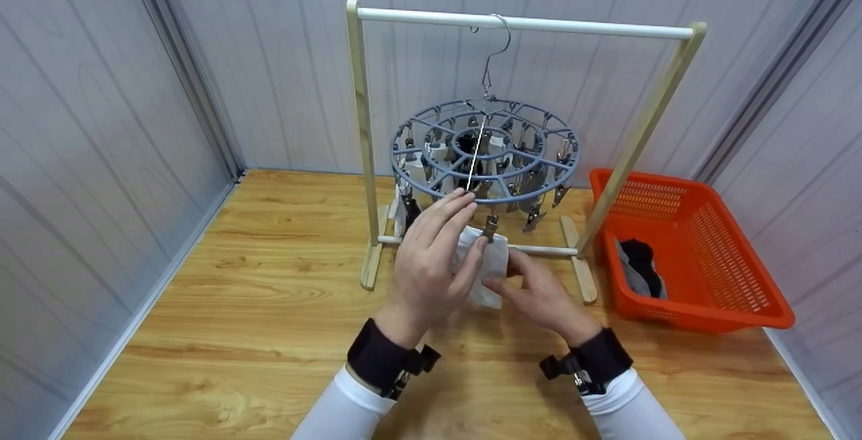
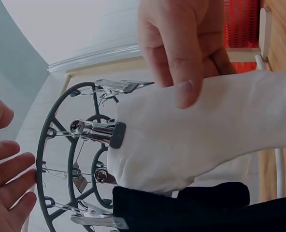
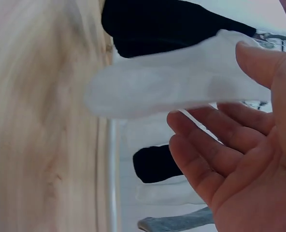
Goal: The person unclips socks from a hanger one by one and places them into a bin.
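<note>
white sock (image 2: 152,135) hangs by a metal clip (image 2: 95,131) from the round hanger (image 1: 502,176). my left hand (image 1: 431,266): empty, fingers loosely extended. my right hand (image 1: 544,295): slack, thumb against the sock. i expect light, limp knit; pinch beside the clip.

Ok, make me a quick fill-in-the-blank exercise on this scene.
The white cloth sock hangs from a metal ____.
The round blue-grey plastic rack hangs from the straight white bar by a curved metal ____.
In the head view, the orange perforated plastic basket stands on the ____ side.
Missing words: clip; hook; right.
</note>
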`<state>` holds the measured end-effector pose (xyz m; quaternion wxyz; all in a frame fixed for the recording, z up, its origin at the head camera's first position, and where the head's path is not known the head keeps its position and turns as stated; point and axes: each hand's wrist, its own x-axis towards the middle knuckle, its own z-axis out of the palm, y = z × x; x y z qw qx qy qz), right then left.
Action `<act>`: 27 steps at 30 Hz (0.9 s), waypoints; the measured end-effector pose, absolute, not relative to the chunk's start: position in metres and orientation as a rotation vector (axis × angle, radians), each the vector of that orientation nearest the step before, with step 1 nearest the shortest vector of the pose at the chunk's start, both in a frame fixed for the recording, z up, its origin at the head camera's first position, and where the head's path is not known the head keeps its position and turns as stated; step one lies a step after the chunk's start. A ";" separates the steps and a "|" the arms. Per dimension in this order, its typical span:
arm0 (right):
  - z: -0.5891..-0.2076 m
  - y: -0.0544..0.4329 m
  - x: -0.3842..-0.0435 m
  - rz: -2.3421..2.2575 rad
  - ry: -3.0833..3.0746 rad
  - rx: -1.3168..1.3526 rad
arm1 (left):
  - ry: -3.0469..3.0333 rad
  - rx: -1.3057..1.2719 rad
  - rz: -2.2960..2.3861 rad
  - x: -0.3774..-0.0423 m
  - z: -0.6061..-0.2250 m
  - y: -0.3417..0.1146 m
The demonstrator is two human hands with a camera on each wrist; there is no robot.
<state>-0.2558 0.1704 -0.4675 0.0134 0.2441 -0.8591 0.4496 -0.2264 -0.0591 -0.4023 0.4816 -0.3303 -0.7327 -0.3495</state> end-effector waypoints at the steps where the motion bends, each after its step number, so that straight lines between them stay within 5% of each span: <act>1: -0.469 0.169 -0.256 1.406 -2.660 0.753 | -1.782 -0.814 -0.853 -0.226 -0.402 -0.059; 27: -0.469 0.162 -0.250 1.461 -2.607 0.705 | -1.881 -0.791 -0.904 -0.234 -0.416 -0.054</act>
